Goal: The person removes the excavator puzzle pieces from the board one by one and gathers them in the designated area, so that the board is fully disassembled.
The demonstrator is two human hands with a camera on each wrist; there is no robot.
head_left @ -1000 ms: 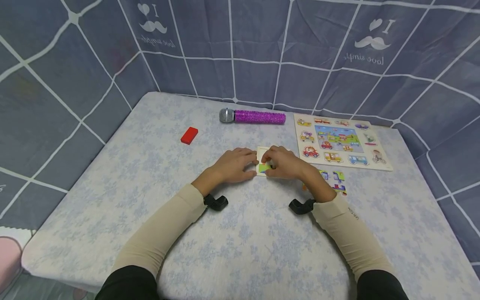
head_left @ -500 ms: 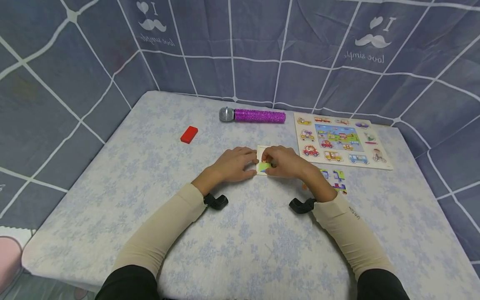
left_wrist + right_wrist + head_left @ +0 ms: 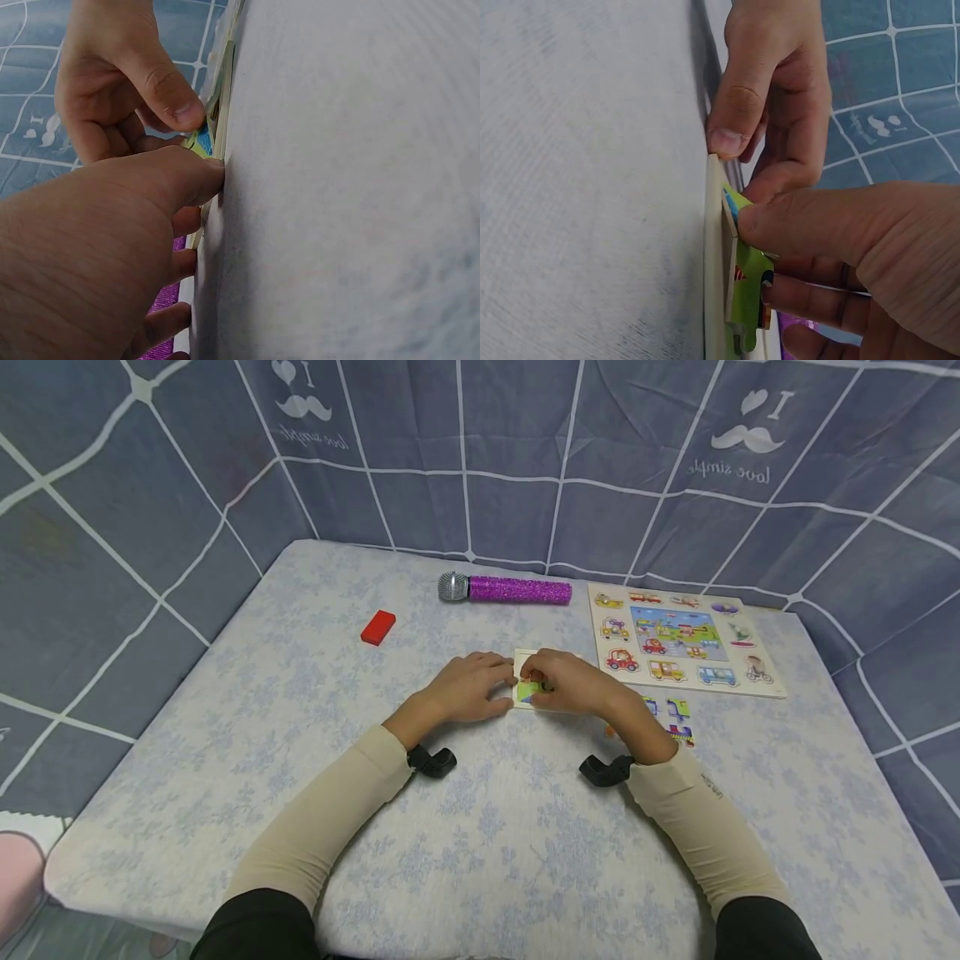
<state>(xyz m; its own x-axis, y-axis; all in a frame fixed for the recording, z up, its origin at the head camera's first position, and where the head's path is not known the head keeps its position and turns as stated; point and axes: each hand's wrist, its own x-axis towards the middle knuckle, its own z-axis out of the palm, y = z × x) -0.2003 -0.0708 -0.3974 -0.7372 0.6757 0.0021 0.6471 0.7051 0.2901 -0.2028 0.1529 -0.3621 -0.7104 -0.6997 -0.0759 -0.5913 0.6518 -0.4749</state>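
well, in the head view the left grip [image 3: 472,687], unclenched, touches the nine o'clock edge of a small pale frame [image 3: 524,657] on the desk [image 3: 450,860], while the right grip [image 3: 573,683] covers much of it from three. in the left wrist view the frame's face is too edge-on to read. in the right wrist view the right grip pinches a tilted green puzzle piece [image 3: 748,300] over the frame; pressed askew, it might jam or slip; its underside is hidden.

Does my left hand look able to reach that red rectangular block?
Likely yes: nothing stands between the left hand and the red block, though that hand is touching the small cream-framed puzzle board.
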